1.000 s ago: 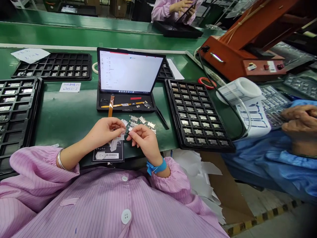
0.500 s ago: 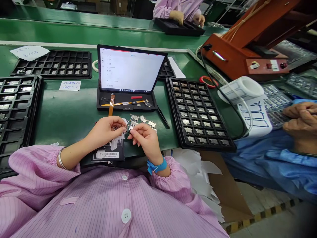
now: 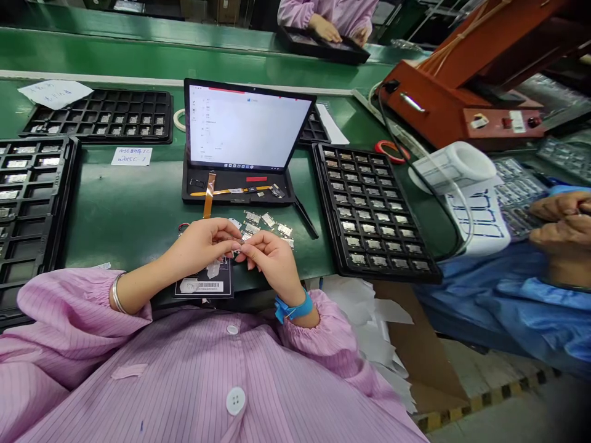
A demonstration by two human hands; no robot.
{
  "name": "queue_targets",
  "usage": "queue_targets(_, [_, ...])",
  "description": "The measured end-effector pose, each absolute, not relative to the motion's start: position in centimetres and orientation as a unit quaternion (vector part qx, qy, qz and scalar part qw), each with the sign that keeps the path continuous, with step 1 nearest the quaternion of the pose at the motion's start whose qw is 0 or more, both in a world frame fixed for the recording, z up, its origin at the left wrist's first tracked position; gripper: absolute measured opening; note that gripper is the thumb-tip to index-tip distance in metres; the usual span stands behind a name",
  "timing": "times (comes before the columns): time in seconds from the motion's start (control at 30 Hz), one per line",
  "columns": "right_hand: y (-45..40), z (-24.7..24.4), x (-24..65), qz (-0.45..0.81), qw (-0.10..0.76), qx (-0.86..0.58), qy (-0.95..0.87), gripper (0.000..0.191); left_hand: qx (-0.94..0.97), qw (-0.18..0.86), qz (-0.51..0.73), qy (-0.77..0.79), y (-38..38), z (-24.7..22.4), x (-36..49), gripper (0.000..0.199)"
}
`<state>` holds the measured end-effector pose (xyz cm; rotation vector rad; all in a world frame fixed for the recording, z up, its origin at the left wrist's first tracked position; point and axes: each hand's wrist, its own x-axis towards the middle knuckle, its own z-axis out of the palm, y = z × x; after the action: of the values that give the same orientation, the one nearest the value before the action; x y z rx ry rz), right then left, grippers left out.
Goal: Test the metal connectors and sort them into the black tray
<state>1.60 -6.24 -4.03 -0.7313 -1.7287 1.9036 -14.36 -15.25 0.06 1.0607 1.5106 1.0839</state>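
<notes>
My left hand point(image 3: 207, 240) and my right hand point(image 3: 271, 258) meet fingertip to fingertip, both pinched closed. Between them is a tiny part, mostly covered by the fingers, whose kind I cannot make out. Under my left hand lies a flat black pack point(image 3: 203, 288) with a barcode label and bits of clear tape. An orange ribbon cable point(image 3: 209, 195) runs from behind my left hand up to the black base of a tablet point(image 3: 247, 129) with its screen lit. Several small silver circuit boards point(image 3: 268, 219) lie loose just beyond my fingertips.
To the right stands a black tray point(image 3: 339, 249) filled with small boards; other compartment trays point(image 3: 69, 178) sit at the left. Black tweezers point(image 3: 305, 218) lie beside the tablet. An orange machine point(image 3: 443, 104), a white roll point(image 3: 455, 166) and a co-worker's hands point(image 3: 563, 218) are farther right.
My fingertips have drawn closer together; the small dark piece that showed at my right fingertips is now hidden. The co-worker opposite has shifted hands and tray slightly left.
</notes>
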Motion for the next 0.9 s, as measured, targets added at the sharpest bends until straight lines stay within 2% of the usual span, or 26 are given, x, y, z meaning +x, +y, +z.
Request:
queue_targets(0.2, [-6.3,-3.9,1.6,0.710,0.234,-0.268,-0.608,0.027,0.401,0.519,0.457,0.601,-15.3,0.3,-14.2,0.009])
queue_targets(0.5, [-6.2,-4.4,1.6,0.690,0.238,-0.249,-0.637,0.029,0.399,0.525,0.450,0.601,-15.1,0.1,-13.9,0.011])
queue_targets(0.57, [-6.3,-4.5,1.5,0.678,0.252,-0.258,-0.640,0.028,0.435,0.477,0.434,0.629,-15.2,0.3,-14.2,0.016])
queue_targets(0.7, [-6.5,-4.7,1.2,0.655,0.299,-0.304,-0.623,0.026,0.497,0.268,0.377,0.734,-15.6,0.6,-15.4,0.026])
queue_targets(0.9, [-6.7,-4.9,1.0,0.596,0.281,-0.342,-0.670,0.026,0.511,0.310,0.246,0.763,-15.8,0.3,-16.1,0.015])
